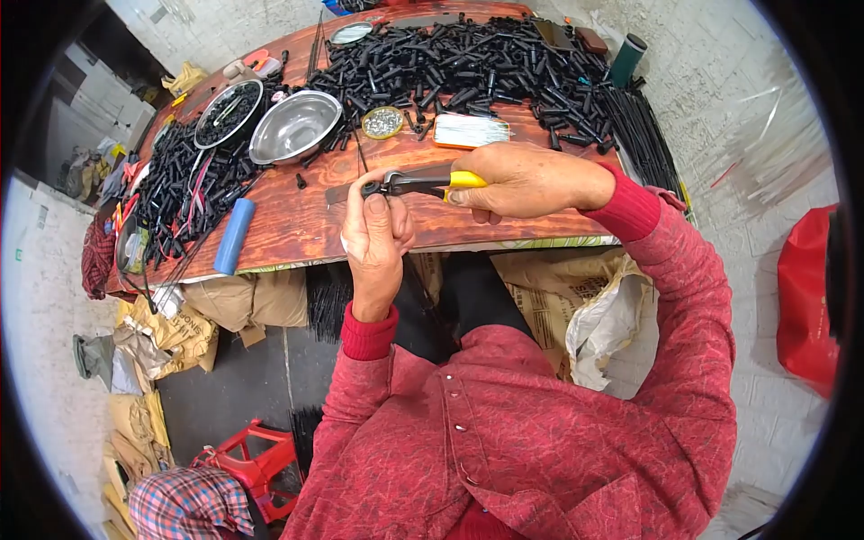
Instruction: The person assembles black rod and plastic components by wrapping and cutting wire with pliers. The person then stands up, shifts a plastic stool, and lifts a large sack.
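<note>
My right hand (535,180) is closed around the yellow handles of a pair of pliers (418,183). The dark jaws point left and meet a small black part (372,189) pinched in my left hand (373,243). Fingers cover most of that part, so its full shape is hidden. A thin dark rod (361,153) rises from beside the left fingertips. Under the pliers, a flat dark strip (337,194) lies on the reddish wooden table (297,220).
Black tubular parts (450,67) are heaped across the back. A metal bowl (297,126), a yellow-rimmed dish (382,122) of small shiny pieces and an orange-edged tray (471,130) stand nearby. A blue cylinder (235,236) lies left; a green flask (627,60) stands back right.
</note>
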Motion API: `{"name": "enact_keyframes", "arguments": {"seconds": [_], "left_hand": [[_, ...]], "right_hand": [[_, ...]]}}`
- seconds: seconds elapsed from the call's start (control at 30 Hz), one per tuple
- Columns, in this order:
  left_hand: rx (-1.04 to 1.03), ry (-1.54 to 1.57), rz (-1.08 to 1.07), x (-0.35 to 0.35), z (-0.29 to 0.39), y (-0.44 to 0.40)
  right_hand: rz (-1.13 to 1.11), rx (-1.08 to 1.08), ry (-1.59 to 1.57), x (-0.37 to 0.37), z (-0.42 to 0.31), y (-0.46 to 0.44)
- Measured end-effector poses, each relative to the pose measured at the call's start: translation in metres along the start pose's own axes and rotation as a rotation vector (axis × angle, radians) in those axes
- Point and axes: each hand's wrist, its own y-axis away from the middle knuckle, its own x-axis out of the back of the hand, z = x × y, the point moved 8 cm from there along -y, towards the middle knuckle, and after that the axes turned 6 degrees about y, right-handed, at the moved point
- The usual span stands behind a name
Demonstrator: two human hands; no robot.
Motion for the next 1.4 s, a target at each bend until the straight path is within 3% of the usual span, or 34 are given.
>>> {"name": "enact_keyframes", "arguments": {"seconds": [0.13, 0.33, 0.53, 0.93, 1.13, 1.17, 1.27, 1.4], "left_hand": [[0.025, 0.067, -0.019, 0.000, -0.001, -0.002], [0.035, 0.091, -0.020, 0.005, -0.006, -0.003], [0.029, 0.088, -0.041, 0.005, -0.004, -0.003], [-0.011, -0.015, -0.028, 0.007, -0.001, 0.000], [-0.051, -0.172, 0.057, 0.010, 0.000, -0.001], [-0.067, -0.178, 0.079, 0.013, -0.003, -0.002], [-0.065, -0.148, 0.096, 0.019, -0.006, -0.006], [-0.046, -0.064, 0.073, 0.021, -0.002, -0.004]], "right_hand": [[-0.009, 0.014, -0.174, -0.005, 0.006, -0.003], [-0.020, 0.000, -0.059, -0.001, 0.001, -0.003], [-0.108, -0.044, -0.218, -0.002, -0.003, -0.004], [-0.203, -0.033, -0.245, -0.007, -0.001, -0.008], [0.050, -0.067, 0.147, -0.004, -0.005, -0.014], [0.188, -0.064, 0.177, -0.005, -0.004, -0.014], [0.317, -0.122, 0.136, -0.014, 0.000, -0.017], [0.415, 0.019, 0.221, -0.016, -0.002, -0.017]]}}
